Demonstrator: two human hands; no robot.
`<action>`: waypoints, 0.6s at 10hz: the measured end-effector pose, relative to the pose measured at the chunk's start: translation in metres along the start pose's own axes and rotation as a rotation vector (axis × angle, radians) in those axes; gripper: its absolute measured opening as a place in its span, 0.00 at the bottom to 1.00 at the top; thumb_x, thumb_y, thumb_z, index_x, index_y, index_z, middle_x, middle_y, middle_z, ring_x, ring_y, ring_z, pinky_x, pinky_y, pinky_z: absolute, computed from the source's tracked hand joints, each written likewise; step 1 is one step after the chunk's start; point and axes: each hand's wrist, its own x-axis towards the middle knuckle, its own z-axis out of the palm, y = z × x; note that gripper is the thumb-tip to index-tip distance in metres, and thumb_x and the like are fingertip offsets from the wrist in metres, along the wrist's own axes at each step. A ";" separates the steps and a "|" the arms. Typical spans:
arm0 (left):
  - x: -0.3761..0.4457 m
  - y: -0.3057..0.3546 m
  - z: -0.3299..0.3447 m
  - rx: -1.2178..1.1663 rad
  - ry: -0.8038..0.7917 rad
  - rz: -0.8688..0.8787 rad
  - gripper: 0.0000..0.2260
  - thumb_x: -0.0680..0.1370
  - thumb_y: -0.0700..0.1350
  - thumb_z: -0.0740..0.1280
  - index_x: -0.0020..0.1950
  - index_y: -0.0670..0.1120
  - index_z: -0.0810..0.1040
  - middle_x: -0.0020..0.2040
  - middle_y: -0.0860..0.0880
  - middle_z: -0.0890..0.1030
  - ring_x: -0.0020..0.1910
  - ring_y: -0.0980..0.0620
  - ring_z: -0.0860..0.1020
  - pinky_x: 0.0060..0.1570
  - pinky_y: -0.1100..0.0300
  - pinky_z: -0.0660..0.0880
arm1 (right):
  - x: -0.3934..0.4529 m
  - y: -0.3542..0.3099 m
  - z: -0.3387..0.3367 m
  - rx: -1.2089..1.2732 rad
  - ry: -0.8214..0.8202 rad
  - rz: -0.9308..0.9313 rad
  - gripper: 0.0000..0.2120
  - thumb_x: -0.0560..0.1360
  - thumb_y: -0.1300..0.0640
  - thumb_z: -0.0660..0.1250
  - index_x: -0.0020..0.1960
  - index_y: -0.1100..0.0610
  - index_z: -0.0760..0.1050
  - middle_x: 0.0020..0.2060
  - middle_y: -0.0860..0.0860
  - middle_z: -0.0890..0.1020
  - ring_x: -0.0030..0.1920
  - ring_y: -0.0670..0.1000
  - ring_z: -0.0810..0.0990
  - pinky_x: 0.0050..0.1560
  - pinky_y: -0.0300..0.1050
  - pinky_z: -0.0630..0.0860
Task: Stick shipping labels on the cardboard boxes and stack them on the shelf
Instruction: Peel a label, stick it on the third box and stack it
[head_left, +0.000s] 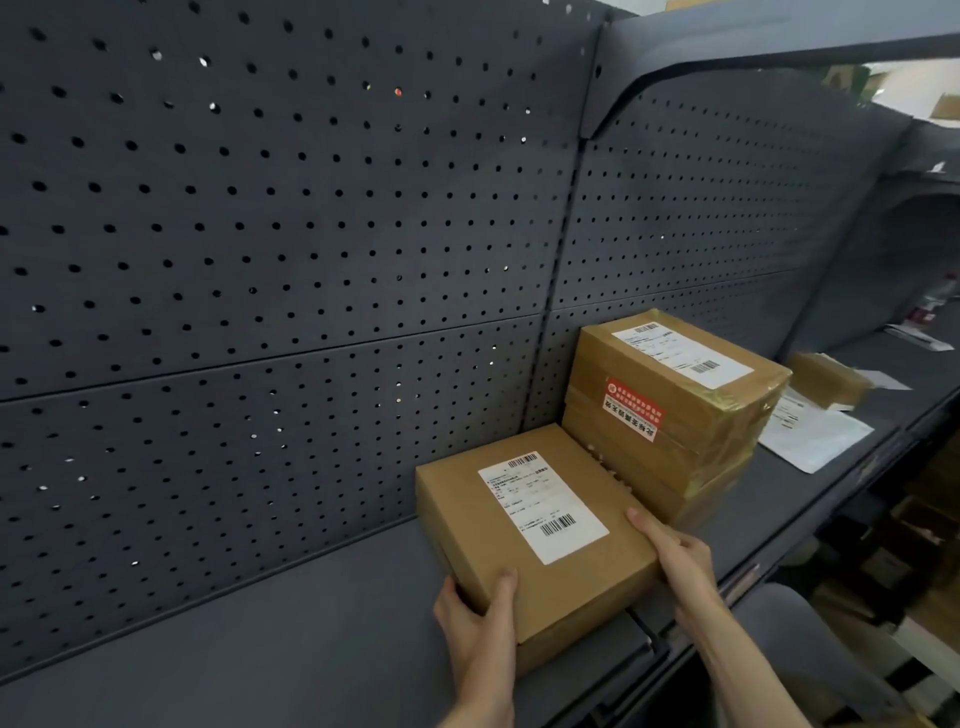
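Note:
A flat cardboard box (467, 499) with a white shipping label (543, 506) on top rests on the dark grey shelf (311, 623). My left hand (480, 618) grips its near left corner, thumb on top. My right hand (675, 556) holds its near right edge. Just right of it, against the pegboard back, stands a stack of taped cardboard boxes (670, 415); the top one carries a white label (680, 353) and a red sticker (631, 410) on its side.
Further right on the shelf lie a loose white label sheet (813, 434) and another small cardboard box (826, 382). The perforated back panel (260, 260) rises behind. An upper shelf (779, 47) overhangs at the right. Brown boxes sit below at the lower right (924, 519).

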 end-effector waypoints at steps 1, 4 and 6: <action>0.002 -0.003 0.000 0.072 -0.004 0.013 0.34 0.75 0.51 0.74 0.78 0.44 0.64 0.71 0.51 0.65 0.57 0.53 0.73 0.58 0.57 0.70 | 0.002 0.002 0.000 -0.046 0.012 0.002 0.49 0.50 0.35 0.84 0.63 0.63 0.81 0.56 0.56 0.84 0.58 0.57 0.82 0.68 0.55 0.75; 0.012 0.025 -0.046 -0.024 -0.030 -0.119 0.34 0.69 0.52 0.80 0.70 0.51 0.68 0.67 0.51 0.74 0.63 0.51 0.75 0.64 0.56 0.72 | -0.024 -0.016 -0.002 -0.907 0.401 -0.342 0.25 0.65 0.21 0.65 0.44 0.40 0.82 0.41 0.55 0.87 0.38 0.53 0.86 0.32 0.46 0.76; 0.009 0.090 -0.181 0.425 -0.130 0.242 0.05 0.75 0.44 0.71 0.48 0.51 0.78 0.50 0.52 0.81 0.51 0.57 0.78 0.54 0.69 0.73 | -0.111 0.012 0.102 -0.876 -0.155 -0.514 0.16 0.67 0.36 0.77 0.43 0.44 0.77 0.42 0.50 0.84 0.43 0.54 0.82 0.50 0.53 0.81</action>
